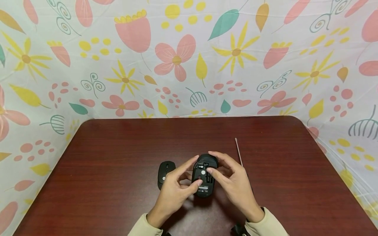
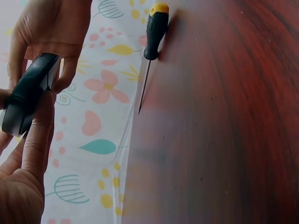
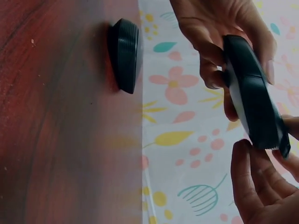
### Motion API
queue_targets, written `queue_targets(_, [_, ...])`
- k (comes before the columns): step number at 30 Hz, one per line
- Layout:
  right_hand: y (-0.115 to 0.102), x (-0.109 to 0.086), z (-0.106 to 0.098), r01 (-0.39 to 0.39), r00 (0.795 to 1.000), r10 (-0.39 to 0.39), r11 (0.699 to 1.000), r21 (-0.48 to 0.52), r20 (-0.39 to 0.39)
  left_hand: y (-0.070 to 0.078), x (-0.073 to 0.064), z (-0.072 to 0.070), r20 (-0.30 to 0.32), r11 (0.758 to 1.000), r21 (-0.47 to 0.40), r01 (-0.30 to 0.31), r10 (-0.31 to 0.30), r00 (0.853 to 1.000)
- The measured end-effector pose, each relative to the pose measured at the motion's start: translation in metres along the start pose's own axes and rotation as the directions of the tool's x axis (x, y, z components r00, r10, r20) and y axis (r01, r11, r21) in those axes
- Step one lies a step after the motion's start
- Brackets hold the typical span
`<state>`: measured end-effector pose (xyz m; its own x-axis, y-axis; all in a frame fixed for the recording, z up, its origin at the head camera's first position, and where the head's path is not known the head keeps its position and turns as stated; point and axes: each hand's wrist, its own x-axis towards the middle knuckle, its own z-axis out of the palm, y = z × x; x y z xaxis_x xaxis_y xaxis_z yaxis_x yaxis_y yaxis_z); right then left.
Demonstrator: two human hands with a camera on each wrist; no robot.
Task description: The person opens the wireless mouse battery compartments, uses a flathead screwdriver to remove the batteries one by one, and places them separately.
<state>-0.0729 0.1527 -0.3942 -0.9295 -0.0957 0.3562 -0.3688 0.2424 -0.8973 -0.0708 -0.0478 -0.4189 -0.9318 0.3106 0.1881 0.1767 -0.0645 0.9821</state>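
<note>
Both hands hold a black computer mouse [image 1: 203,183] above the table, its underside turned up toward the head camera. A recessed compartment and small pale labels show on that underside. My left hand [image 1: 174,191] grips the mouse's left side, thumb on the lower underside. My right hand [image 1: 234,183] holds the upper right side, its thumb pressing near the recess. In the left wrist view the mouse [image 2: 30,98] appears edge-on between the hands; the right wrist view shows the held mouse [image 3: 254,93] from its side too.
A second black mouse [image 1: 166,170] lies on the brown table [image 1: 118,157], just beyond my left hand. A screwdriver with a yellow and black handle [image 2: 157,30] lies to the right, partly hidden by my right hand in the head view. Patterned cloth [image 1: 177,91] hangs behind the table.
</note>
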Motion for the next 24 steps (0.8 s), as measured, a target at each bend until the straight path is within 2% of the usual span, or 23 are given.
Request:
queue_targets(7, [-0.001, 0.005, 0.0, -0.021, 0.999, 0.017, 0.996, -0.087, -0.047, -0.001, 0.0, -0.002, -0.004, 1.0, 0.015, 0.004, -0.004, 1.0])
queue_targets(10, [-0.001, 0.007, 0.0, -0.054, 0.997, 0.049, 0.994, -0.097, -0.051, -0.003, 0.0, -0.003, -0.008, 1.0, 0.023, 0.012, -0.012, 1.0])
queue_targets(18, [-0.005, 0.011, 0.001, -0.151, 0.989, 0.151, 0.989, 0.012, -0.001, -0.005, -0.001, -0.007, -0.026, 0.999, 0.042, 0.017, -0.016, 1.0])
queue_targets(24, [-0.006, 0.013, 0.003, -0.176, 0.984, 0.175, 0.981, 0.077, 0.023, -0.008, -0.002, -0.01, -0.047, 0.999, 0.046, 0.006, -0.003, 0.999])
